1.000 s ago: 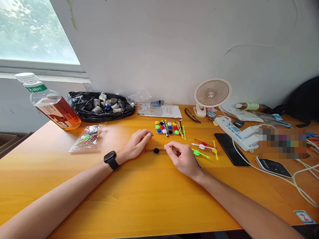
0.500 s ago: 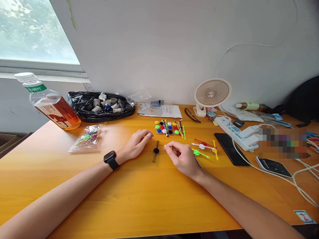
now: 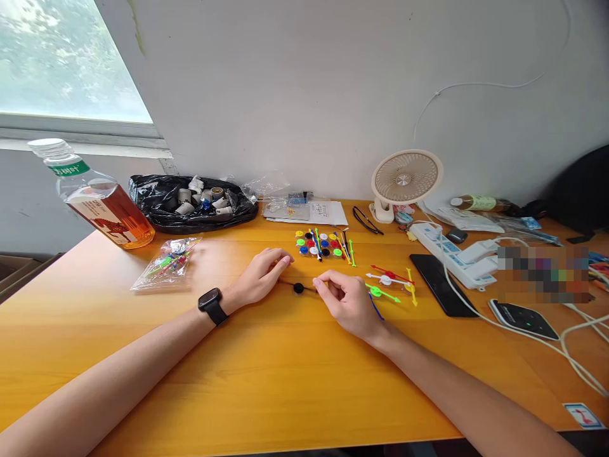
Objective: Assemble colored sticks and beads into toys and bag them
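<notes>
A black arrow spinner [image 3: 298, 288] lies on the table between my two hands, its thin pointer lying nearly crosswise. My left hand [image 3: 257, 277] rests just left of it, fingers loosely bent and apart from the thumb, holding nothing. On the spinner's other side, my right hand [image 3: 349, 304] is curled with thumb and forefinger close together, and nothing shows between them. The pointer's right end comes close to the right thumb; whether they touch I cannot tell. Beside the right hand lie a green arrow spinner [image 3: 375, 291], a white one [image 3: 386, 279] and partly hidden blue and yellow ones.
Several coloured round bases [image 3: 324, 244] and loose arrows sit behind my hands. A clear bag of parts [image 3: 166, 266], a bottle [image 3: 104, 209] and a black plastic bag [image 3: 190, 219] stand left. Right are a phone [image 3: 442, 285], a power strip [image 3: 451, 257], cables and a fan [image 3: 406, 178].
The black spinner's pointer has turned from a blurred, nearly upright position to lying almost crosswise. Both hands stay where they were.
</notes>
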The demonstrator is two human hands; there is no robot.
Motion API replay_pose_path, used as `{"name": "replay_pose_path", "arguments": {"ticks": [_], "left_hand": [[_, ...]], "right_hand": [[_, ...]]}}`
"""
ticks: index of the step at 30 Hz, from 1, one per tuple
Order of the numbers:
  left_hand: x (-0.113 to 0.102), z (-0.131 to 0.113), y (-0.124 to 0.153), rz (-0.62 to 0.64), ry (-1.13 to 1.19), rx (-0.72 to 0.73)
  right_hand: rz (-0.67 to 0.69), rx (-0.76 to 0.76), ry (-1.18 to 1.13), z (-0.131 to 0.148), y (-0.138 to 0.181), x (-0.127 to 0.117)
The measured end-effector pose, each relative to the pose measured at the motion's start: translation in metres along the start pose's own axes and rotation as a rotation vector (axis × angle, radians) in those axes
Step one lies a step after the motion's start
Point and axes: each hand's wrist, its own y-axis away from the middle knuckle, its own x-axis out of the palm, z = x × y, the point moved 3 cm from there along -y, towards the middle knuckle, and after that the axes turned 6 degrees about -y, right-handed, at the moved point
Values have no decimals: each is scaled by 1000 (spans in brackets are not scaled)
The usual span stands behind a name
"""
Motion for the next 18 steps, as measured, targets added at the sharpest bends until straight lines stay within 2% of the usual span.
{"name": "replay_pose_path", "arguments": {"ticks": [18], "left_hand": [[2,0,0,14,-14,6]], "right_hand": [[6,3,17,2,1,0]]}}
